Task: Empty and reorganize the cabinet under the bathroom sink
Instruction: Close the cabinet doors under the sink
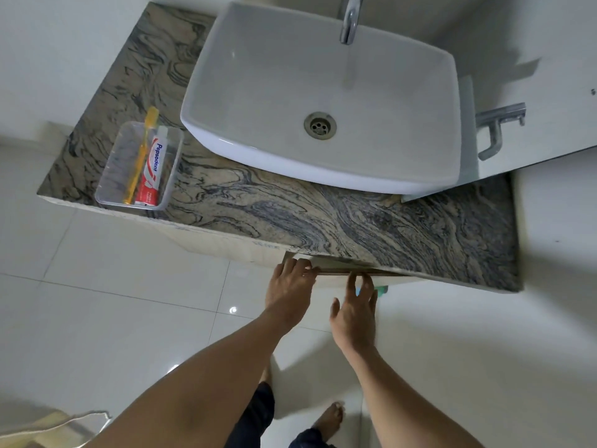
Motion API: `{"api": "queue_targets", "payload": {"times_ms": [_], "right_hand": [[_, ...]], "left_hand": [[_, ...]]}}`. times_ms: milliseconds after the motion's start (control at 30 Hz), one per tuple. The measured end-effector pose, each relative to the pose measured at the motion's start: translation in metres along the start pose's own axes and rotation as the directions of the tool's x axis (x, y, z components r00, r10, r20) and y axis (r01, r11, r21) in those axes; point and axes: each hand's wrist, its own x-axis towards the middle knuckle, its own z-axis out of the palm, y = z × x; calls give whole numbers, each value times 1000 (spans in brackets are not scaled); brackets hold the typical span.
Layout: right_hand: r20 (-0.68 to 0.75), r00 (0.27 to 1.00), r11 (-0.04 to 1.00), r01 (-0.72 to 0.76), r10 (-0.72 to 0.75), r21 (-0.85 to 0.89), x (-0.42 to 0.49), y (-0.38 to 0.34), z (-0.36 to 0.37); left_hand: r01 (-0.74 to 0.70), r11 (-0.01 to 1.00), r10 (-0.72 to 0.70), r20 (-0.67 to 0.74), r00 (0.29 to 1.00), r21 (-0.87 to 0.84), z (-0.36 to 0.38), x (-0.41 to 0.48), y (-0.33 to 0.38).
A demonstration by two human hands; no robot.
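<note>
Two bare arms reach forward over the white tile floor (113, 286), and both hands are at the top edge of the cabinet door (336, 272), which sits just under the front of the stone bench (323, 221). The left hand (290, 286) has its fingers (303, 265) curled on that edge, while the right hand (353, 315) has its fingers spread wide, tips near the edge. On the bench sit a white sink (323, 92) and, at its left, a clear tray (109, 176) with a yellow toothbrush (140, 156) and toothpaste (151, 171).

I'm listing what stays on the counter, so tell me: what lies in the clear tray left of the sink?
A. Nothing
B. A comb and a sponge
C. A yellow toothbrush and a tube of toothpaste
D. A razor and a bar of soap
C: the clear tray holds a yellow toothbrush beside a red and white toothpaste tube.
</note>
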Motion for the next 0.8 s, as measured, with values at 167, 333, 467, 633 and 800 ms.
{"api": "queue_targets", "payload": {"times_ms": [167, 333, 467, 633, 800], "right_hand": [[33, 997, 995, 78, -76, -64, -1, 10, -4], [116, 989, 990, 100, -88, -98, 8, 13, -7], [197, 978, 992, 83, -63, -97, 13, 15, -10], [252, 968, 996, 9, 14, -89, 23, 13, -9], [324, 943, 996, -56, 78, -76, 28, 7, -10]], "left_hand": [[-99, 986, 64, 248, 967, 132, 20, -46, -7], [15, 986, -64, 297, 953, 163, 22, -37, -6], [-13, 987, -35, 291, 956, 161, 19, -24, -2], [58, 993, -91, 339, 936, 104, 16, -6, 7], [88, 994, -106, 383, 918, 66, 9, 8, 6]]}}
